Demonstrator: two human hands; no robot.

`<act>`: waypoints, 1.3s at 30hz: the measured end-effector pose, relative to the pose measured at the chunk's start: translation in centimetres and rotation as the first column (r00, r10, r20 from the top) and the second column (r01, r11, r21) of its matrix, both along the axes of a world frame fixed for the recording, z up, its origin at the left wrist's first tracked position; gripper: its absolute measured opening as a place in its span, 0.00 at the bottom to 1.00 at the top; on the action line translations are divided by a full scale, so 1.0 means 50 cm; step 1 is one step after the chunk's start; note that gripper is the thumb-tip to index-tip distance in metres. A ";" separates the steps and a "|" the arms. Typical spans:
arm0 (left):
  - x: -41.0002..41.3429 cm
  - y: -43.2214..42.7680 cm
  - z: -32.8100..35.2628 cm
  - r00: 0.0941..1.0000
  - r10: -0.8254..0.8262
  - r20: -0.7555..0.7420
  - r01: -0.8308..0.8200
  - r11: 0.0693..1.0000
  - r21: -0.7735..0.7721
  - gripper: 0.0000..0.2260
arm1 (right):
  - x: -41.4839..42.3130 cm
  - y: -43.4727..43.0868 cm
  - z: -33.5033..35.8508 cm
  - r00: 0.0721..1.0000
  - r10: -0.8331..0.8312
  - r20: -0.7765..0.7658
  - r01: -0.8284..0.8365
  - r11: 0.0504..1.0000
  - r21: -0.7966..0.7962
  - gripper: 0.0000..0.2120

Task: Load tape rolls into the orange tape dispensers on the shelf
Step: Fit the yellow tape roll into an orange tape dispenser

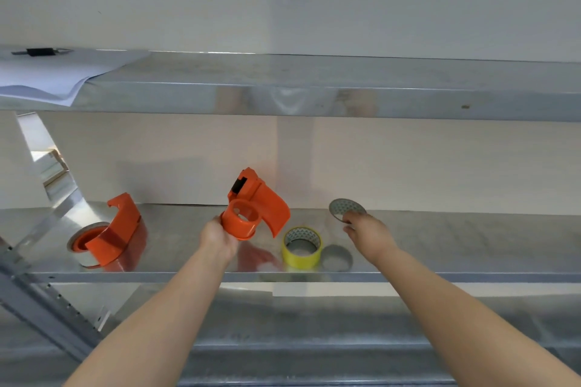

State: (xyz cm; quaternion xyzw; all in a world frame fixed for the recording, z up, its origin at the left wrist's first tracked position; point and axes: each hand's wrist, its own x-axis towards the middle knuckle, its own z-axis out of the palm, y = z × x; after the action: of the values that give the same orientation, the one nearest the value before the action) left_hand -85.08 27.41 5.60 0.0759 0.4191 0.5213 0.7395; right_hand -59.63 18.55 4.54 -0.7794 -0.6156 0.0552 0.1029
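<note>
— Left hand [220, 237]?
— Gripping an empty dispenser [254, 209], raised above the shelf [440, 245].
— Right hand [366, 232]?
— Pinching a grey roll [345, 209], also raised, to its right. A yellow roll [301, 247] lies on the shelf between them; a loaded dispenser [110, 232] sits at the left.

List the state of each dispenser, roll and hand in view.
held dispenser: hub empty, lifted off the shelf
second dispenser: roll loaded, resting on shelf
yellow roll: loose, lying flat on shelf
grey roll: lifted off shelf
left hand: grips held dispenser
right hand: pinches grey roll
</note>
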 end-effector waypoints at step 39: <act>-0.040 0.018 -0.044 0.960 0.063 -0.272 -0.056 0.998 0.034 0.18 | -0.156 0.033 -0.055 0.809 0.032 -0.587 0.140 0.960 0.244 0.10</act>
State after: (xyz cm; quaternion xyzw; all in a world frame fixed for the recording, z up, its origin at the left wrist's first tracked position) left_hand -87.11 28.31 3.43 0.1439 0.5121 0.5331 0.6579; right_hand -67.43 20.18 1.81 -0.7196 -0.5326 0.2033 0.3965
